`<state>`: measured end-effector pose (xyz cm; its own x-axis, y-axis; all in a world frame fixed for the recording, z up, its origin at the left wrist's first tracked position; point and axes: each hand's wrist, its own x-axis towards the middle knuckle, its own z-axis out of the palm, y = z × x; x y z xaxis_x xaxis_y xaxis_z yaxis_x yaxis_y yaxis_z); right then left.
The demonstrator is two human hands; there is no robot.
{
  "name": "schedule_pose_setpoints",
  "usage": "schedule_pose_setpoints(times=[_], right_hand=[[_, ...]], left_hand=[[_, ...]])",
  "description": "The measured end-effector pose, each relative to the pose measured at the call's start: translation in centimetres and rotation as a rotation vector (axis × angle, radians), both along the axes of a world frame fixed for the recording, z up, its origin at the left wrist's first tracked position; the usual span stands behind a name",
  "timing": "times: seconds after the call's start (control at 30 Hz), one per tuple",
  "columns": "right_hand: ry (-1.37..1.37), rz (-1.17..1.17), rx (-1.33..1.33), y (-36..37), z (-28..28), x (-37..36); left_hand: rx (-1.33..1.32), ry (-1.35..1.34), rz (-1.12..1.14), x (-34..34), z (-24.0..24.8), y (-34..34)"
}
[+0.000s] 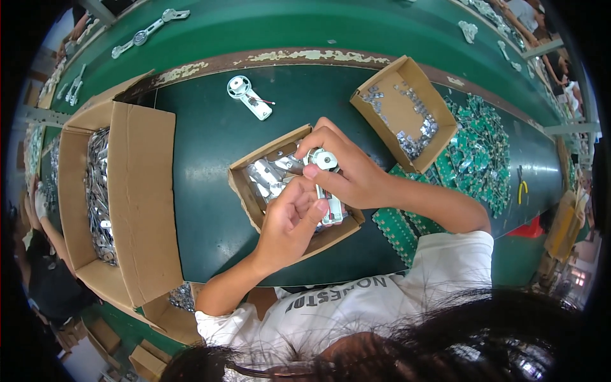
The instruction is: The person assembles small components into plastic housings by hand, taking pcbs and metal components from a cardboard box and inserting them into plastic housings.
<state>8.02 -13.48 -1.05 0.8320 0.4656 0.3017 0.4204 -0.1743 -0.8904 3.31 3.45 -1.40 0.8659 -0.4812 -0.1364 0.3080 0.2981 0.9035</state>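
Note:
Between my hands is a white plastic housing (331,214) with a round motor-like end. My left hand (291,216) grips its lower, narrow part, the thumb lying along it. My right hand (350,167) is closed around the round end, thumb and fingers pressed at its sides. Both hands are above an open cardboard box (240,184) of shiny metal pieces, which they partly cover. Farther off on the dark green table lies a similar white housing (249,97) with a round end and a short red wire.
A small carton (436,108) of little metal parts stands at the far right. Beside it lie piled green circuit boards (477,149) and yellow-handled pliers (522,191). At the left is a large carton (143,197) of metal strips. Beyond the table's ledge, a green conveyor (254,28) carries white parts.

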Motion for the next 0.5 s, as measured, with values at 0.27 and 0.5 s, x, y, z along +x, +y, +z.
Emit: schedule_pose_setpoints(times=[0.27, 0.5], right_hand=[[-0.013, -0.012, 0.131, 0.4, 0.2, -0.3], [0.066, 0.058, -0.285, -0.9, 3.0, 1.5]], left_hand=[[0.003, -0.146, -0.059, -0.4, 0.0, 0.3], [-0.019, 0.209, -0.085, 0.8, 1.4, 0.8]])
